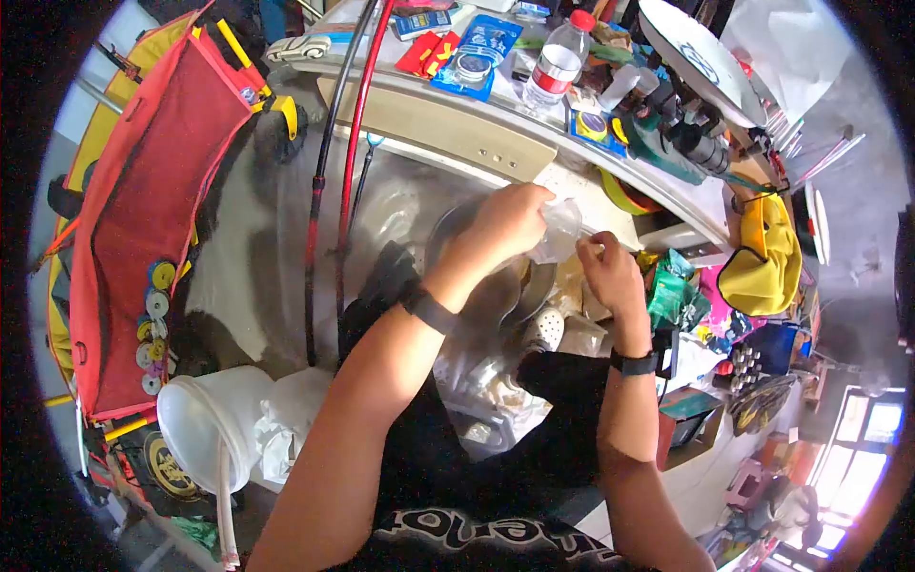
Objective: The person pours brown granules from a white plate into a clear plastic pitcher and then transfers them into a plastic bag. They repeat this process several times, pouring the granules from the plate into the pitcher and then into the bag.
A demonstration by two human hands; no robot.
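Note:
My left hand (pixel 510 224) is closed, its fingers gripping a clear plastic bag (pixel 560 234) that hangs between my hands. My right hand (pixel 613 276) is pinched at the bag's right side; what lies between its fingertips is too small to make out. Below the hands is a round metal basin (pixel 439 234), partly hidden by my left forearm. A white clog (pixel 545 329) shows on my foot, and a clear plastic container (pixel 479 431) with crumpled packaging sits between my legs.
A cluttered counter (pixel 419 86) ahead holds a red-capped bottle (pixel 560 62) and blue packets (pixel 481 52). Red and black rods (pixel 351 143) rise left of my arm. A white bucket (pixel 205 429) and red fabric bag (pixel 157 210) stand left. A yellow cap (pixel 762 262) hangs right.

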